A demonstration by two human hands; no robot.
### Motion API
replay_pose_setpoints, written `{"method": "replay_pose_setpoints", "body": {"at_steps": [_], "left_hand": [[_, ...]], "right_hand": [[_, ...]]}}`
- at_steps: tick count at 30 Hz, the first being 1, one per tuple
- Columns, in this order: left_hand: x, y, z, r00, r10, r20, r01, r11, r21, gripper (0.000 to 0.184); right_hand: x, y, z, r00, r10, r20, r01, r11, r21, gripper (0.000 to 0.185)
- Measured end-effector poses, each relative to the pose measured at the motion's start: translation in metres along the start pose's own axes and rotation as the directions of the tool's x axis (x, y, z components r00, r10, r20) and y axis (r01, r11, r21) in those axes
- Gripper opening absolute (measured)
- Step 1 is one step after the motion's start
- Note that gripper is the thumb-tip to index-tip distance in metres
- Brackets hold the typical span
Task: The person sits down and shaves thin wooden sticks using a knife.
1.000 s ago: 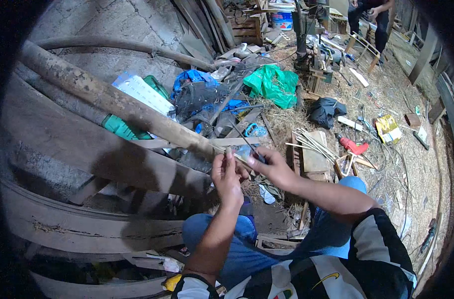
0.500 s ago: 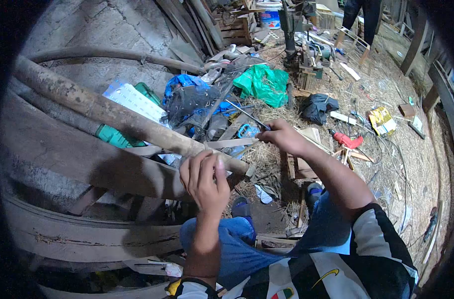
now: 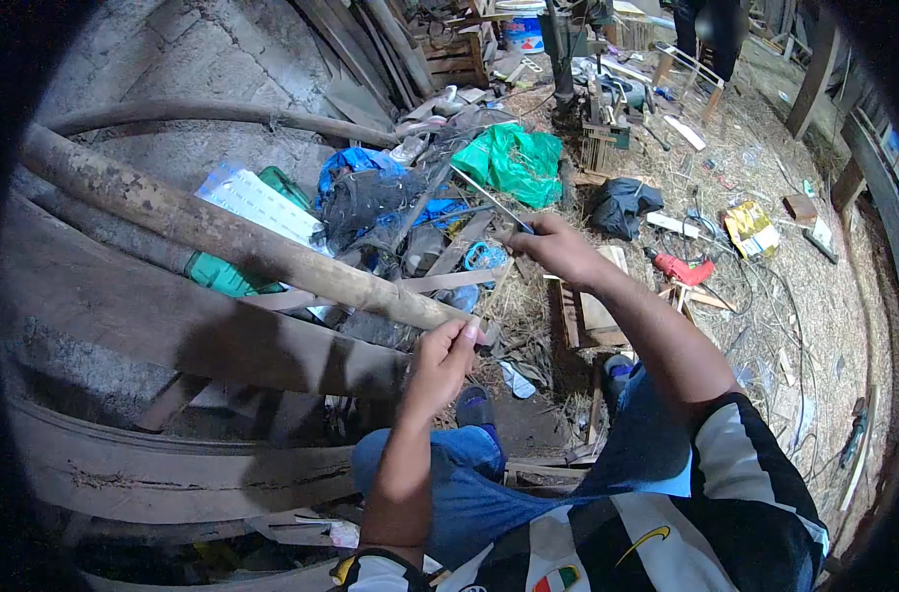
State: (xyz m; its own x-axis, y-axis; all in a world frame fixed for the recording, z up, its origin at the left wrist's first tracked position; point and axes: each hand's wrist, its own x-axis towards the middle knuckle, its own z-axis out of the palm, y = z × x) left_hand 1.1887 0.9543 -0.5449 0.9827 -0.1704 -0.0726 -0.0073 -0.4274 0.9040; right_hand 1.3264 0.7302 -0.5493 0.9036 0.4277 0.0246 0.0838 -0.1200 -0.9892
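Note:
My left hand (image 3: 439,367) is closed on the near end of a long bamboo pole (image 3: 242,242), its thumb close to the tip. The pole slants from the upper left down towards my knees, over wooden planks. My right hand (image 3: 560,255) is closed around the lower end of a long thin metal tool (image 3: 491,199), perhaps a blade, pointing up and left. Its handle is hidden in my fist. The tool and the pole are apart.
Wide planks (image 3: 173,306) lie at left. A green plastic bag (image 3: 513,166), black bag (image 3: 622,207) and blue sheeting (image 3: 356,163) litter the floor. A red power drill (image 3: 681,268) with cables lies at right. Another person's dark-clothed legs (image 3: 706,35) show at the back.
My left hand has moved right and slightly down, from fingers raised over the pole to a grip on its end. My right hand, still holding the tool, has risen slightly.

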Motion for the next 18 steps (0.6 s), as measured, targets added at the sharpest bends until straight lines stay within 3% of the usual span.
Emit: {"method": "replay_pose_setpoints", "body": {"at_steps": [2, 6, 9, 10, 13, 18], "left_hand": [[0.001, -0.002, 0.008, 0.992, -0.121, -0.032, 0.104, 0.943, -0.315, 0.030], [0.002, 0.008, 0.016, 0.980, -0.178, -0.091, 0.113, 0.869, -0.483, 0.029], [0.004, 0.008, 0.019, 0.976, -0.182, -0.122, 0.079, 0.809, -0.582, 0.031], [0.003, 0.011, 0.021, 0.968, -0.182, -0.174, 0.045, 0.804, -0.593, 0.030], [0.005, 0.006, 0.022, 0.951, -0.170, -0.260, -0.023, 0.797, -0.603, 0.030], [0.003, 0.007, 0.021, 0.951, -0.145, -0.274, -0.049, 0.803, -0.594, 0.028]], "right_hand": [[0.000, -0.003, 0.001, 0.976, -0.116, -0.184, 0.083, 0.981, -0.178, 0.041], [-0.021, -0.028, 0.012, 0.915, -0.274, -0.298, 0.182, 0.936, -0.300, 0.043], [-0.039, -0.029, 0.030, 0.926, -0.376, -0.026, 0.267, 0.703, -0.660, 0.033], [-0.042, -0.025, 0.036, 0.925, -0.378, -0.026, 0.269, 0.703, -0.659, 0.033], [-0.048, -0.023, 0.048, 0.857, -0.477, 0.196, 0.474, 0.580, -0.663, 0.031], [-0.043, -0.017, 0.048, 0.845, -0.488, 0.219, 0.489, 0.536, -0.688, 0.030]]}}
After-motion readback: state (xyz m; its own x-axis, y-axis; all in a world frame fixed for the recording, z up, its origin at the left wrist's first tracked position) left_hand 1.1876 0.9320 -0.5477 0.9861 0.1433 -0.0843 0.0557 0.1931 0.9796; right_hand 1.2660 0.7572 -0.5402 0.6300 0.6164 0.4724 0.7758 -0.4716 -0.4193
